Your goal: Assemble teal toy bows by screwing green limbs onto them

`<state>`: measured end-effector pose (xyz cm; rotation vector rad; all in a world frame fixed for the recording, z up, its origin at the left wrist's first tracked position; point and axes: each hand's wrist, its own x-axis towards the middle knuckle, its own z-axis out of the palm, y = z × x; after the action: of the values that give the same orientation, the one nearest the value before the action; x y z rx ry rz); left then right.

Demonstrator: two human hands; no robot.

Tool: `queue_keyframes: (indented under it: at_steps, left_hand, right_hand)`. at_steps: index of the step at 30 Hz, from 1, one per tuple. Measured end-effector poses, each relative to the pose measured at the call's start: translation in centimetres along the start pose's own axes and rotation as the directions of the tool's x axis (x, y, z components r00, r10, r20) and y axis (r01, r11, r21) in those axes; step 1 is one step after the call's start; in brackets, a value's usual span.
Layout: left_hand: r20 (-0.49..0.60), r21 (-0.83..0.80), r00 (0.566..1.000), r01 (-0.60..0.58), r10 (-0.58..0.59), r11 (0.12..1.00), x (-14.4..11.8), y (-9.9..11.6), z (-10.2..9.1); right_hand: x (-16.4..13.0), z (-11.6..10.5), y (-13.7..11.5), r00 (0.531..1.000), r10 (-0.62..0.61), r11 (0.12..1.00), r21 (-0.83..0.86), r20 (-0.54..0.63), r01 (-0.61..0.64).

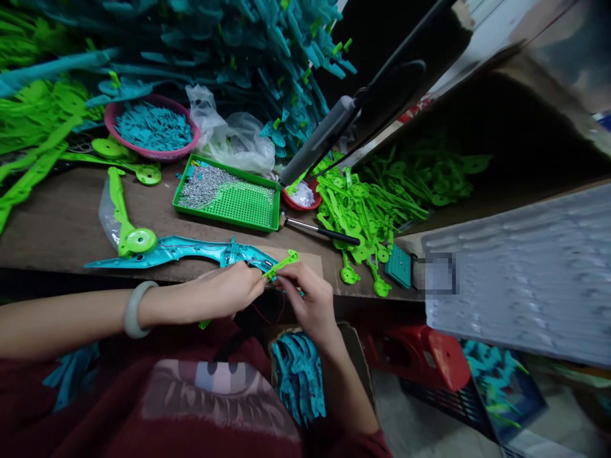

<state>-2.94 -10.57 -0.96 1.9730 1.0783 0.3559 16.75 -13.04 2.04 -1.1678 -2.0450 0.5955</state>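
Observation:
A long turquoise plastic half-shell, shaped like a bow limb, lies along the table's front edge with a thin red wire inside it. At its right end, my left hand is closed on a small lime-green plastic arm that points up to the right. My right hand is closed with its fingertips pinched just below that arm; what they pinch is hidden. A loop of red wire hangs beneath the hands. On the shell's left part sits a lime-green piece with a round disc and a clear fin.
Behind the shell stands a green tray of small metal screws. A screwdriver hangs from a cord beside it. Further back are a pink bowl of turquoise bits, a red basket, and heaps of green parts and turquoise parts.

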Motion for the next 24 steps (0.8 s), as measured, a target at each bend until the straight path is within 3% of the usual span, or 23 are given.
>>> queue_keyframes:
  at_steps: [5,8,12,20,24]
  left_hand:
    - [0.173,-0.169,0.984,0.081,-0.051,0.982,-0.1,0.7,0.1]
    - [0.164,-0.18,0.986,0.056,-0.027,0.982,-0.3,0.8,0.4]
    - [0.133,-0.191,0.991,0.021,0.004,0.981,-0.4,0.9,0.7]
    - [0.143,-0.152,0.988,0.071,-0.049,0.986,-0.6,2.0,0.4]
    - [0.096,-0.025,0.994,0.059,-0.056,0.998,-1.0,2.3,0.7]
  right_hand:
    - [-0.5,1.0,1.3,0.981,-0.18,0.979,-0.112,-0.078,0.171]
    - [-0.9,1.5,1.8,0.961,-0.204,0.975,-0.128,-0.186,0.182]
    - [-1.4,1.7,1.7,0.963,-0.17,0.98,-0.137,-0.21,0.143]
    - [-1.8,1.4,1.4,0.977,-0.087,0.989,-0.138,-0.197,0.06]
    - [-1.8,1.6,0.5,0.963,0.094,0.995,-0.015,-0.254,-0.101]
